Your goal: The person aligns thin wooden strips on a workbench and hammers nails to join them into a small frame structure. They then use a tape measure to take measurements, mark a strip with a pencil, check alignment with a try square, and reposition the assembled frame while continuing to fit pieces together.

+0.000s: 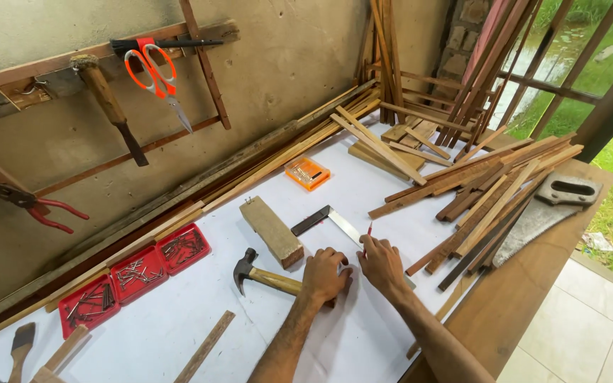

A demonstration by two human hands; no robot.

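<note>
On the white bench the left hand (pixel 326 275) lies flat, fingers curled, pressing down a metal square (pixel 335 223), while the right hand (pixel 381 262) pinches one red pencil (pixel 367 235) upright against its blade. Nearby lie one hammer (pixel 260 276), one wood block (pixel 272 231), three red nail trays (pixel 136 275) in a row, one small orange box (pixel 307 172) and one saw (pixel 544 211).

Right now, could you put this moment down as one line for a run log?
left hand: pressed flat on white sheet | right hand: holding red pencil beside try square | hammer: lying left of hands
</note>
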